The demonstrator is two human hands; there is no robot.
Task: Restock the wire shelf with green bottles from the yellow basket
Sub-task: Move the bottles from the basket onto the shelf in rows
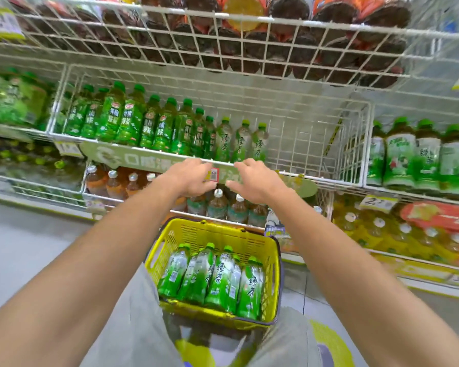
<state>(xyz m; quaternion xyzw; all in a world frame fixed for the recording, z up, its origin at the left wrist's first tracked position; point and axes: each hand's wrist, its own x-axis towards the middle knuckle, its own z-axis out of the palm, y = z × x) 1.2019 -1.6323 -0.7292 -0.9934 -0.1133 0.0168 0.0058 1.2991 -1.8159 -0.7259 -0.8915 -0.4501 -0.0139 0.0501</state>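
Observation:
A yellow basket stands on the floor between my knees, holding several green tea bottles lying side by side. Above it, the white wire shelf carries a row of green bottles on its left half; its right half is bare wire. My left hand and my right hand are both raised at the shelf's front rail, fingers loosely bent, a small gap between them. Neither hand holds a bottle. A red price tag shows between the hands.
Darker green bottles fill the shelf's left part. Brown-drink bottles stand on the lower shelf behind the basket. A wire shelf of dark bottles hangs overhead. More green bottles sit in the neighbouring bay at right.

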